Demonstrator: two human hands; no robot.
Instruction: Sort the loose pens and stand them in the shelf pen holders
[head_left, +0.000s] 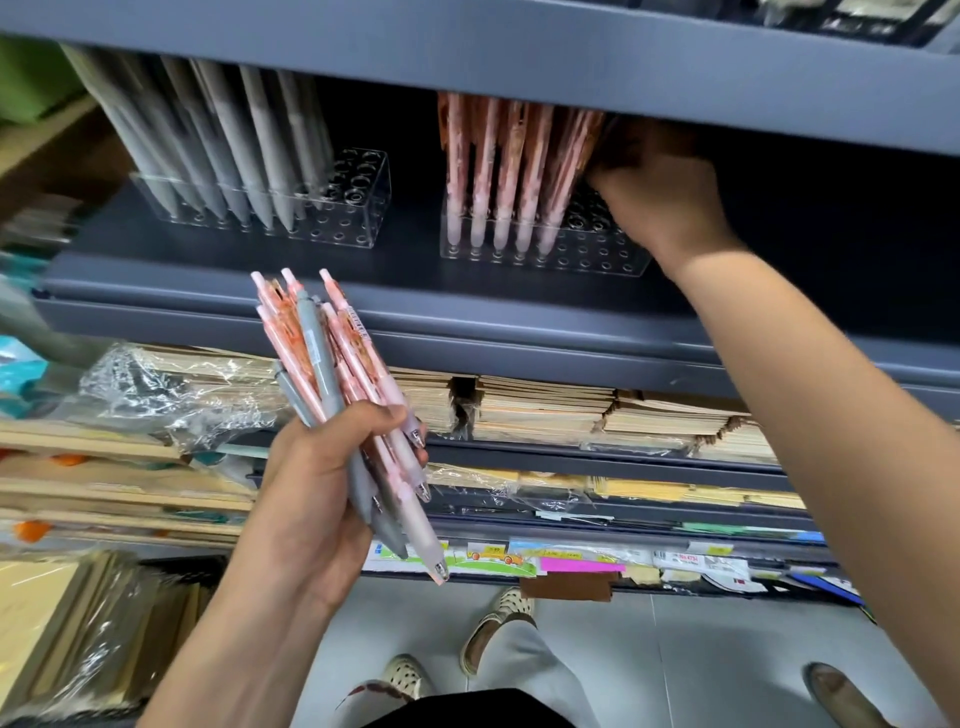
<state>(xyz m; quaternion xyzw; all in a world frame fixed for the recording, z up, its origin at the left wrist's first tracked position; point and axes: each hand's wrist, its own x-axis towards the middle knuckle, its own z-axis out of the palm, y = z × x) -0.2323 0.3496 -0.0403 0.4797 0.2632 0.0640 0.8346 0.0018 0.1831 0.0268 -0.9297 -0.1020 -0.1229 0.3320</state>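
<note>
Gripping hand: the left hand (311, 499) is curled round a bundle of loose pens (332, 374), with the thumb laid across the front and the fingers wrapped behind.
Bundle: mostly pink patterned barrels, with a few grey ones mixed in. Clicker ends are pointed up and away, tips down toward the wearer. It is held in the air in front of the shelf (311, 296) edge, touching neither holder.
Reaching hand: the right hand (660, 192) is extended into the shelf bay, back of the hand in view, and set against the right side of the standing pink pens (498, 171). Its fingers are hidden in shadow under the upper shelf (519, 52), so whether a pen is pinched cannot be told.
Pink set: the right holder (597, 254) is a clear block with rows of holes. Its left columns are filled with pink pens, tips down.
Grey set: the left holder (358, 213), also clear, is placed well apart on the same shelf. Grey pens (234, 140) are stood in its left part, leaning left, blurred.
Lower level: stacks of brown notebooks (545, 405) are laid flat, some under crinkled plastic wrap (156, 384).
Ground: a pale floor (675, 649) is seen below, with shoes (498, 623) on it.
</note>
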